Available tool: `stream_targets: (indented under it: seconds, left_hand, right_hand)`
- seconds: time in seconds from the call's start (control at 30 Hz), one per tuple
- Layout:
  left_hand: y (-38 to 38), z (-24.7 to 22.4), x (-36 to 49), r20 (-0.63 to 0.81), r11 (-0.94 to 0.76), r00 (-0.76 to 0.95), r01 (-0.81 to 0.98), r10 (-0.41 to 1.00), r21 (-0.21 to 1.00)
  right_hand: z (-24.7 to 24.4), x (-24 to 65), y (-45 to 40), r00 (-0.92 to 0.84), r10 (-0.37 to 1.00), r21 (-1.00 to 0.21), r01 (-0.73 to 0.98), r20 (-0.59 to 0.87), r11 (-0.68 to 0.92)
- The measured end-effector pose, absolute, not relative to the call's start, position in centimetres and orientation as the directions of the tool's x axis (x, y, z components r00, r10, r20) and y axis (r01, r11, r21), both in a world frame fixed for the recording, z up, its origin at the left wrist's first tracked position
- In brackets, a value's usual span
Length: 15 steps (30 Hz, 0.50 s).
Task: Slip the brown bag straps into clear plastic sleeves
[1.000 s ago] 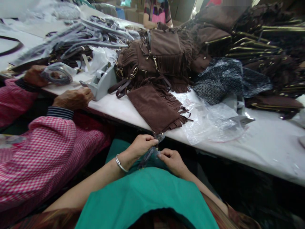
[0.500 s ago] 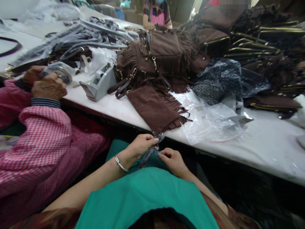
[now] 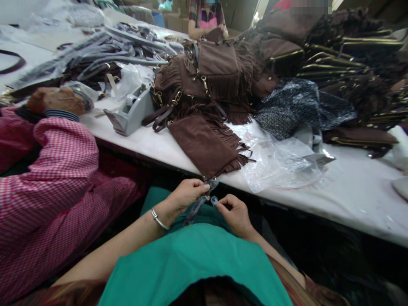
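Observation:
A brown fringed pouch (image 3: 204, 146) lies flat on the table, one corner at the front edge. Below that corner my left hand (image 3: 188, 193) pinches a plastic-wrapped strap (image 3: 195, 210), which hangs down over my green apron (image 3: 197, 255). Small metal fittings show at the pouch's corner and beside my fingertips. My right hand (image 3: 236, 213), just to the right, has thumb and forefinger closed on a small bit of clear plastic (image 3: 214, 199).
Behind the pouch are piled brown fringed bags (image 3: 219, 59). A grey tape dispenser (image 3: 132, 111) stands left, clear plastic bags (image 3: 274, 163) lie right. At the left, a co-worker's hands (image 3: 57, 100) hold plastic-wrapped material. Another person (image 3: 207, 19) is across the table.
My right hand has drawn slightly away from my left, with the bit of plastic between its fingertips. The co-worker's hands at the left have shifted. The whole view has moved slightly.

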<state>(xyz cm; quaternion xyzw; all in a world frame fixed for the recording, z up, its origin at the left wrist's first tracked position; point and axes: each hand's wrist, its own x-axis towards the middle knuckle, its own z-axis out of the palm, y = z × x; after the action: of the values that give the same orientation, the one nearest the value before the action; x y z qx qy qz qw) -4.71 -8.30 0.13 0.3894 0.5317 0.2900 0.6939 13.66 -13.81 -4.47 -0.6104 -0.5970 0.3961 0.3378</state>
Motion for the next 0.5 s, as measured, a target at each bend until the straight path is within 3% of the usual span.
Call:
stream_targets:
  seconds: [0.2, 0.37, 0.5]
  left_hand:
    - [-8.4, -0.4, -3.7, -0.499, 0.511, 0.22, 0.003, 0.838, 0.86]
    - [-8.8, -1.1, -3.0, -0.482, 0.492, 0.16, -0.028, 0.862, 0.87]
    - [-9.0, -1.2, -2.9, -0.431, 0.424, 0.102, 0.09, 0.896, 0.901]
  right_hand:
    - [-3.8, 13.6, -13.7, -0.108, 0.993, -0.849, 0.52, 0.046, 0.096]
    - [-4.0, 13.6, -13.7, -0.093, 0.995, -0.856, 0.51, 0.035, 0.078]
    - [-4.4, 13.5, -13.9, -0.074, 0.997, -0.872, 0.487, 0.018, 0.052]
